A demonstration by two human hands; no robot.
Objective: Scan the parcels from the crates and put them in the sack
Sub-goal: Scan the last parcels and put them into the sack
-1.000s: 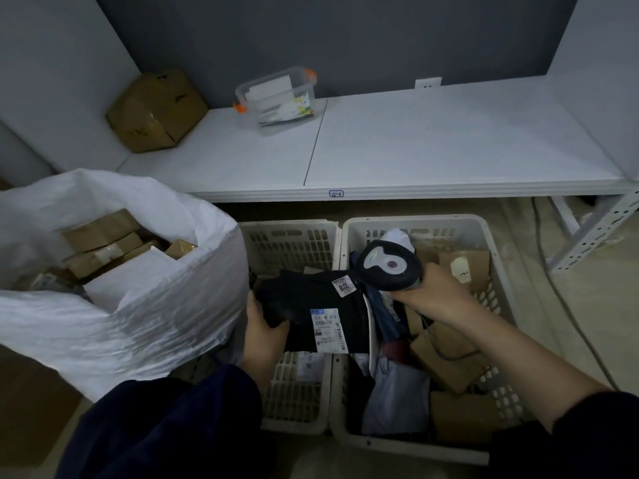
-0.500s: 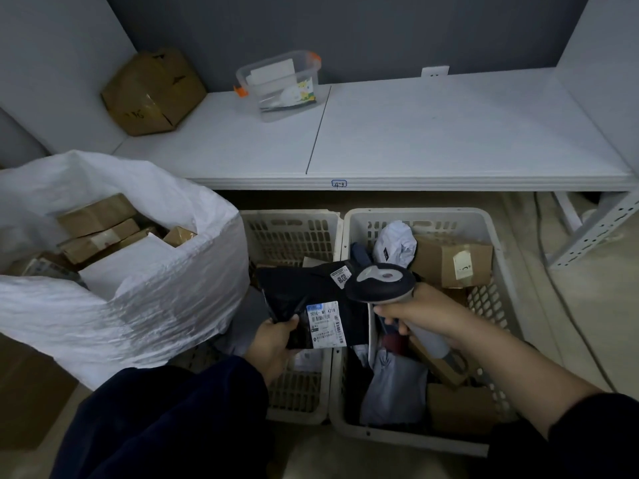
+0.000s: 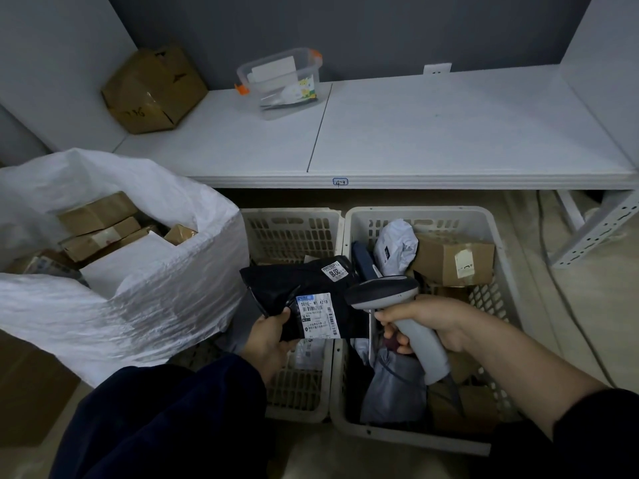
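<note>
My left hand (image 3: 268,340) grips the near corner of a black parcel bag (image 3: 294,283) with a white barcode label, held above the left crate (image 3: 290,233). My right hand (image 3: 425,321) holds a grey handheld scanner (image 3: 383,292) by its handle, its head just right of the label. The right crate (image 3: 420,216) holds a white bag, brown boxes and grey bags. The open white sack (image 3: 145,295) stands at the left with several brown boxes inside.
A white shelf (image 3: 415,133) runs across behind the crates, carrying a brown carton (image 3: 152,88) and a clear plastic tub (image 3: 281,83) with orange clips. A metal shelf leg (image 3: 598,229) and a cable lie at the right on the floor.
The scanner has swung down from over the parcel to its right side, head now level with the label. My left hand has shifted its grip to the parcel's near corner.
</note>
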